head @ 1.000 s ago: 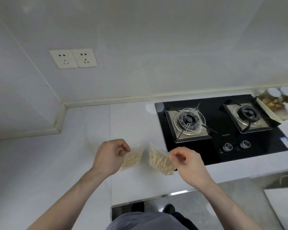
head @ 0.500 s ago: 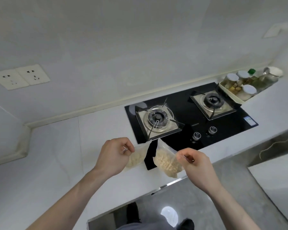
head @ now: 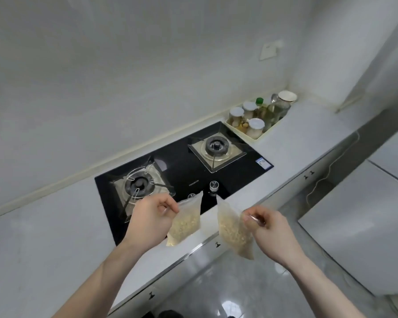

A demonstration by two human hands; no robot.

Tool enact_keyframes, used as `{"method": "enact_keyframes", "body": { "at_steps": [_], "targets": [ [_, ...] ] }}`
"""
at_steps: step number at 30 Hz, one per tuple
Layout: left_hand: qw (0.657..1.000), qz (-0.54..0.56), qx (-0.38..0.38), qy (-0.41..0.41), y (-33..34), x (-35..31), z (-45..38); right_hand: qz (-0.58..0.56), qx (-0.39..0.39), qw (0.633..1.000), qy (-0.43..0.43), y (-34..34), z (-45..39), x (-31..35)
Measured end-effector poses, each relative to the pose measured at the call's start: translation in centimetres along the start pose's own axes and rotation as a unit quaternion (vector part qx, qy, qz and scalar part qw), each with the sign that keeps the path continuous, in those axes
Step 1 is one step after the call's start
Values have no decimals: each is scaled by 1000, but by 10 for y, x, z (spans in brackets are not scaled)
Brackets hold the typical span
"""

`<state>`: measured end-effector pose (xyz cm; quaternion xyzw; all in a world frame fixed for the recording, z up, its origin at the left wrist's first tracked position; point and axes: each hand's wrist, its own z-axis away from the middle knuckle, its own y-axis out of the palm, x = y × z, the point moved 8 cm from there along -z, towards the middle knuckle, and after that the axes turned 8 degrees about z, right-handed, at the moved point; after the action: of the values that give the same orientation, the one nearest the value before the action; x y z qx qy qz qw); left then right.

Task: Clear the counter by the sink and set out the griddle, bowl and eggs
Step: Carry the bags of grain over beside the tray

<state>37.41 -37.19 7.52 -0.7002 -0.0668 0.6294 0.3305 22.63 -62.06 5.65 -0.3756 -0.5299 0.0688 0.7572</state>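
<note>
Writing on the hob (head: pixel 184 171) was too small to read: a pale brand mark between the burners and a blue label (head: pixel 261 162) at its 3 o'clock corner. Count: two clear bags of pale yellow pieces, two burners, two knobs, one tray (head: pixel 256 133) of white-lidded jars at 1 o'clock. Left hand (head: pixel 151 220) was pinched shut on the top of the left bag (head: pixel 185 222); right hand (head: pixel 270 230) pinched shut on the top of the right bag (head: pixel 233 228). Both bags hung clear of the counter (head: pixel 44 237), over its front edge near 6 o'clock, apart from each other. Versus half a second earlier: view swung right, wall sockets dropped out of frame, bags sat further toward the hob's right side. Griddle, bowl, eggs and sink weren't in view.
</note>
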Motion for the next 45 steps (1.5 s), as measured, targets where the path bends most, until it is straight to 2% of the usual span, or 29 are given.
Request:
{"method": "enact_keyframes", "body": {
  "at_steps": [12, 19, 22, 32, 39, 45],
  "targets": [
    [997, 7, 69, 35, 126, -106, -82, -20, -77, 996, 43, -140, -79, -81],
    [992, 38, 117, 13, 209, -132, -171, -20, -120, 990, 73, -192, -144, -124],
    [989, 63, 133, -2, 242, -144, -210, -10, -115, 990, 84, -217, -173, -135],
    [983, 107, 149, 14, 306, -189, -323, 14, -156, 984, 90, -286, -272, -160],
    [985, 110, 130, 14, 317, -192, -358, 24, -134, 987, 81, -305, -341, -165],
    [991, 94, 97, -7, 334, -186, -373, 32, -66, 996, 55, -300, -407, -176]
  ]
}}
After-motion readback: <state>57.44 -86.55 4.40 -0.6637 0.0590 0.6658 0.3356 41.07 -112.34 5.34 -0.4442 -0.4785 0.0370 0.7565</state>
